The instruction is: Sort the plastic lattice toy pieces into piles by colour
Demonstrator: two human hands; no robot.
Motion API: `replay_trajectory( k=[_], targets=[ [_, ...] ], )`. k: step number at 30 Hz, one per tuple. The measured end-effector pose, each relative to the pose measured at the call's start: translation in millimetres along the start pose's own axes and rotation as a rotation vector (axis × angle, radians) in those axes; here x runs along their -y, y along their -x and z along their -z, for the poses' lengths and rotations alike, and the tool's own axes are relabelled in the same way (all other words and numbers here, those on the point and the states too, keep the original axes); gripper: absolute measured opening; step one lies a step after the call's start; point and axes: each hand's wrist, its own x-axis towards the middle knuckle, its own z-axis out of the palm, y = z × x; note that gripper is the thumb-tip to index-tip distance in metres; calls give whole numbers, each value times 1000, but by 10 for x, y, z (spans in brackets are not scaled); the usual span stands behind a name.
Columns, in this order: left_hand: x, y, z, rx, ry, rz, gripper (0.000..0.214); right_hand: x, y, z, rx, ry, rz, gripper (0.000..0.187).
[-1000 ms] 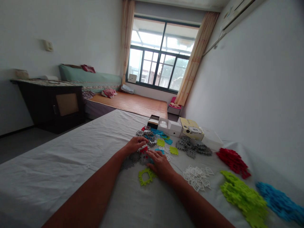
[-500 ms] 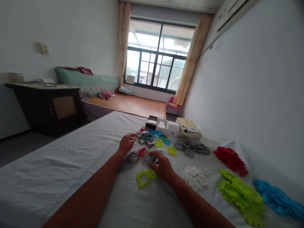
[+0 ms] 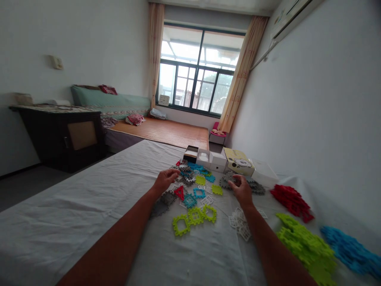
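Observation:
My left hand [image 3: 166, 180] is at the left edge of a mixed heap of toothed plastic building pieces [image 3: 188, 174], fingers stretched toward it and apparently holding nothing. Over to the right, my right hand [image 3: 242, 191] reaches the grey toothed pieces [image 3: 226, 180], thumb and fingers apart; it covers part of that pile. Between the hands lie a red triangle piece [image 3: 179, 193], a teal square piece [image 3: 189, 200] and a blue frame [image 3: 199, 193]. Nearer to me, lime-green pieces [image 3: 195, 216] are joined in a row. White lattice pieces [image 3: 240, 222] lie partly beneath my right forearm.
Red [image 3: 291, 201], lime [image 3: 303, 246] and blue [image 3: 348, 250] piles lie at the right. Behind the pieces stand a black box [image 3: 191, 153], white boxes [image 3: 218, 161], a yellow box [image 3: 238, 161] and a clear container [image 3: 264, 172]. A bed [image 3: 166, 131] and dark cabinet [image 3: 65, 135] stand beyond.
My right hand has moved right and away from me, from above the middle pieces to the grey pile, uncovering the teal piece and the lime row. My left hand has shifted slightly right.

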Motion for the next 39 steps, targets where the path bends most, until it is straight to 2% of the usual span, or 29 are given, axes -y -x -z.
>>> replay_trajectory(
  k=[2, 4, 6, 8, 11, 14, 16, 19, 22, 25, 29, 32, 36, 39],
  targets=[
    [-43, 21, 2, -45, 143, 57, 33, -161, -118, 79, -44, 43, -18, 44],
    [-102, 44, 21, -83, 273, 99, 32, -204, -168, 120, -74, 76, 24, 43],
    [-163, 59, 46, -105, 415, 123, 29, -117, -143, 115, -121, 109, 88, 40],
    [-213, 65, 59, -104, 569, 136, 26, 87, -38, 61, -91, 111, 129, 37],
    [-267, 67, 48, -64, 748, 143, 22, 518, 257, -94, 199, 10, 200, 31],
    [-301, 70, 54, -41, 836, 136, 19, 939, 627, -247, 491, -35, 460, 24],
    [-315, 66, 96, -80, 919, 137, 15, 1157, 848, -303, 613, -5, 649, 21],
    [-332, 51, 187, -187, 1106, 138, 12, 1401, 1086, -323, 694, 68, 781, 28],
    [-368, 57, 194, -209, 1227, 139, 15, 1585, 1224, -325, 712, 145, 878, 36],
    [-433, 110, 60, -115, 1248, 146, 18, 1696, 1298, -354, 679, 208, 972, 37],
    [-523, 206, -149, 3, 1227, 181, 19, 1693, 1321, -410, 610, 281, 1037, 35],
    [-555, 233, -175, 11, 1237, 173, 20, 1622, 1298, -437, 577, 315, 1008, 28],
    [-557, 206, -79, -39, 1275, 138, 19, 1563, 1270, -451, 511, 320, 885, 24],
    [-573, 184, -2, -56, 1280, 136, 18, 1617, 1307, -433, 564, 276, 873, 26]
  ],
)
